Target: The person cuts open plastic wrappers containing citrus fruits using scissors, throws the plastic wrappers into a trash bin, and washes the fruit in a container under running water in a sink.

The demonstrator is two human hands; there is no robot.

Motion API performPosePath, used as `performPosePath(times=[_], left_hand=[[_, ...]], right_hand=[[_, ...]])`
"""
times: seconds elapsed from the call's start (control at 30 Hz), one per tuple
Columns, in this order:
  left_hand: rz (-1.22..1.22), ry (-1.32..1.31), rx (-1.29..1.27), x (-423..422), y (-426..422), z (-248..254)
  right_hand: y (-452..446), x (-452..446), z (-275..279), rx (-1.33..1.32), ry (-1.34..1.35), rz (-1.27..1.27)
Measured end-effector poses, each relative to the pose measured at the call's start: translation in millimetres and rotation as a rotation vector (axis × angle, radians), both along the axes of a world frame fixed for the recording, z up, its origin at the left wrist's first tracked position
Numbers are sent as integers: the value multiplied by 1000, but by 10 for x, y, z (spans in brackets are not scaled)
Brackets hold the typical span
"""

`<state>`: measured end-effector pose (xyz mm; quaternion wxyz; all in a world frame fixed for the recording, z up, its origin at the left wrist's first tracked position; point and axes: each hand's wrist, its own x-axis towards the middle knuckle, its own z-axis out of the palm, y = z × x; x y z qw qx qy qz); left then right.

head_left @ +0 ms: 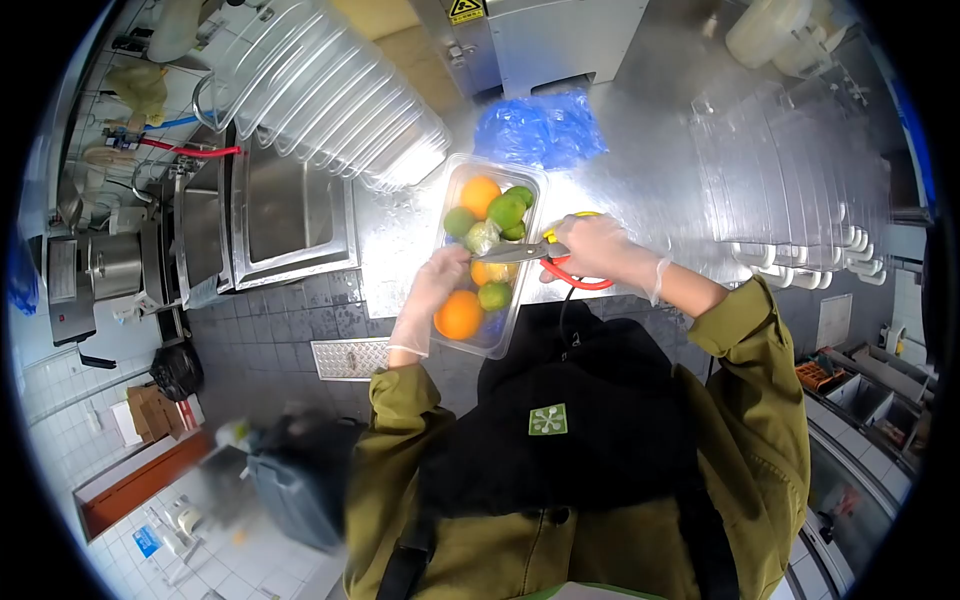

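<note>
Right hand grips 1 scissors. Left hand by blade tips, grip unclear. Between hands: 1 clear tub, 3 oranges, 5+ limes.

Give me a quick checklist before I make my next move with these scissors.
1. Right hand on the scissors handles: ok.
2. Gloves on both hands: ok.
3. Left hand well away from the blade tips: not ok, fingertips look very close.
4. Blades clear of the fruit below: cannot tell.
5. Clear plastic container wholly over the counter: not ok, its near end seems to overhang.
</note>
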<state>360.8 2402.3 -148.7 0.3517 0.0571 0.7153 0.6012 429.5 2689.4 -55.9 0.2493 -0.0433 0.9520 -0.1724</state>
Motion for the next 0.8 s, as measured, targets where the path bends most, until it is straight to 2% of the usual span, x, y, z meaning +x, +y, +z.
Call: performPosePath(times=[0.07, 0.17, 0.27, 0.37, 0.47, 0.57, 0.67, 0.7, 0.77, 0.8], left_hand=[[-85, 33, -115, 119, 140, 83], [-34, -207, -182, -6, 200, 209], [84, -345, -113, -13, 263, 390], [205, -621, 322, -30, 218, 282], [336, -730, 464, -89, 78, 248], [369, -668, 453, -106, 29, 222], [361, -422, 346, -85, -4, 143], [367, -414, 334, -75, -10, 126], [376, -398, 309, -30, 46, 203], [391, -300, 230, -6, 83, 206]], right_hand=[[15, 20, -18, -22, -29, -19], [-1, 47, -9, -50, -6, -16], [-120, 33, 134, -107, 109, 15], [-254, -43, 158, -185, 156, 13], [-366, -118, 194, -194, 171, 18], [-406, -152, 224, -151, 113, 32], [-380, -90, 165, -149, 34, -22], [-356, -47, 139, -156, 9, -56], [-306, 13, 182, -74, 3, -6], [-278, 44, 201, -33, 0, 18]])
